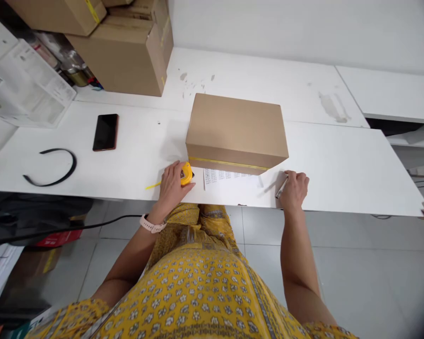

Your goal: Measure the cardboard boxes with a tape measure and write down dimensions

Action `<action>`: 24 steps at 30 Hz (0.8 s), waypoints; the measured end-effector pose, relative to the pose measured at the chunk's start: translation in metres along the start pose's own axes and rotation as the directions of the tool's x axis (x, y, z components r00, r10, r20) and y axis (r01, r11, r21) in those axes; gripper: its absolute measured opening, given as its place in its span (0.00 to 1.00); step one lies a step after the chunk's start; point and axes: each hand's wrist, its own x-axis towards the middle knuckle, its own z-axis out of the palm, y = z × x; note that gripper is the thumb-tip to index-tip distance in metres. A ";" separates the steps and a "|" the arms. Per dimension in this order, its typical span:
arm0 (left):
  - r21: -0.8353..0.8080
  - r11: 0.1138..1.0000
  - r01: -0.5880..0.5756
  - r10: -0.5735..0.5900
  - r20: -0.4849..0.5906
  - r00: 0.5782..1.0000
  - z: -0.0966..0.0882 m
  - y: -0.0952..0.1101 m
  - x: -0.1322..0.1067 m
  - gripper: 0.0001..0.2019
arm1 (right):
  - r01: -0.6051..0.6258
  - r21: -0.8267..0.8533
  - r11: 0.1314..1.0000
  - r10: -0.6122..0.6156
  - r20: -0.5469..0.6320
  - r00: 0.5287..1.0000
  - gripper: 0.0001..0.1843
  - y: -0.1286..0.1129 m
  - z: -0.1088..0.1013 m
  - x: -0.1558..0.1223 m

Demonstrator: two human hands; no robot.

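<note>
Yellow tape measure point(187, 172) in L hand point(172, 182) grip, strip point(153, 186) pointing L; R hand point(294, 190) grips pen point(281, 188), axis slanting near-L

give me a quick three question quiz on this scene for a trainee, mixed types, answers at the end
1. Multiple choice: which item does the left hand touch?
a) phone
b) yellow tape measure
c) curved black band

2. True or false: seen from here, the cardboard box nearest the left hand hides part of the printed sheet.

3. Fill in the blank: the pale pink wristband is on the ____ wrist.

Key: 1. b; 2. true; 3. left
</note>
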 end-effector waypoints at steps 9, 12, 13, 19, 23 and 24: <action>-0.707 0.686 0.174 0.085 0.316 0.945 -0.044 0.034 -0.011 0.21 | -0.049 0.550 0.834 0.167 -0.167 0.972 0.16 -0.109 -0.041 -0.068; -0.754 0.626 0.202 0.196 0.402 0.894 -0.057 0.063 -0.004 0.23 | -0.259 0.844 0.471 -0.099 0.342 0.934 0.18 -0.165 -0.059 -0.088; -0.748 0.628 0.214 0.215 0.431 0.877 -0.059 0.071 -0.001 0.25 | -0.328 0.859 0.394 -0.174 0.419 0.891 0.19 -0.178 -0.063 -0.089; -0.717 0.645 0.264 0.261 0.531 0.806 -0.072 0.095 0.023 0.30 | -0.474 0.830 0.296 -0.204 0.539 0.817 0.21 -0.192 -0.088 -0.068; -0.765 0.611 0.204 0.222 0.412 0.883 -0.094 0.086 0.061 0.29 | -0.347 0.904 0.248 -0.146 0.389 0.910 0.25 -0.176 -0.106 -0.023; -0.780 0.602 0.168 0.184 0.340 0.922 -0.101 0.079 0.075 0.28 | -0.287 0.931 0.224 -0.071 0.310 0.948 0.27 -0.168 -0.108 -0.006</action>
